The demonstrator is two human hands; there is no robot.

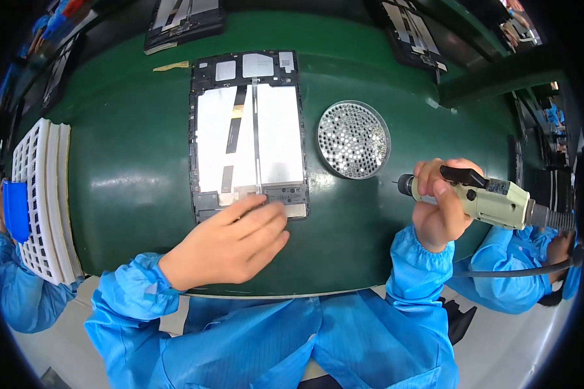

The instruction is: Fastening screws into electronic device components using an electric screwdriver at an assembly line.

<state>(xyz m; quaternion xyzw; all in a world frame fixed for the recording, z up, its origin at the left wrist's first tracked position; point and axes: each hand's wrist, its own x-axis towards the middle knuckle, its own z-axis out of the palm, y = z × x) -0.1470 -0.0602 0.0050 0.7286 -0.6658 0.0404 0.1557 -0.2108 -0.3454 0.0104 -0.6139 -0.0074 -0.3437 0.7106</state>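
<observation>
An opened tablet (282, 136) lies in the middle of the green bench, its black frame around white panels and a dark ribbon cable. My left hand (230, 243) is over the tablet's near end, fingers stretched forward and slightly bent, with nothing seen in them. Its fingertips partly cover the lower strip; whether they touch it I cannot tell. My right hand (444, 201) is wrapped round a pale green electric screwdriver (496, 201), whose thin bit points left. Between tablet and screwdriver stands a round dish (353, 139) with a holed plate holding many small screws.
White grid trays (42, 201) stand at the left, with a blue piece (16, 211) on their side. More opened tablets (185, 23) lie at the back. A yellowish strip (170, 66) is beside the middle tablet. Co-workers in blue sleeves (509, 266) sit at either side.
</observation>
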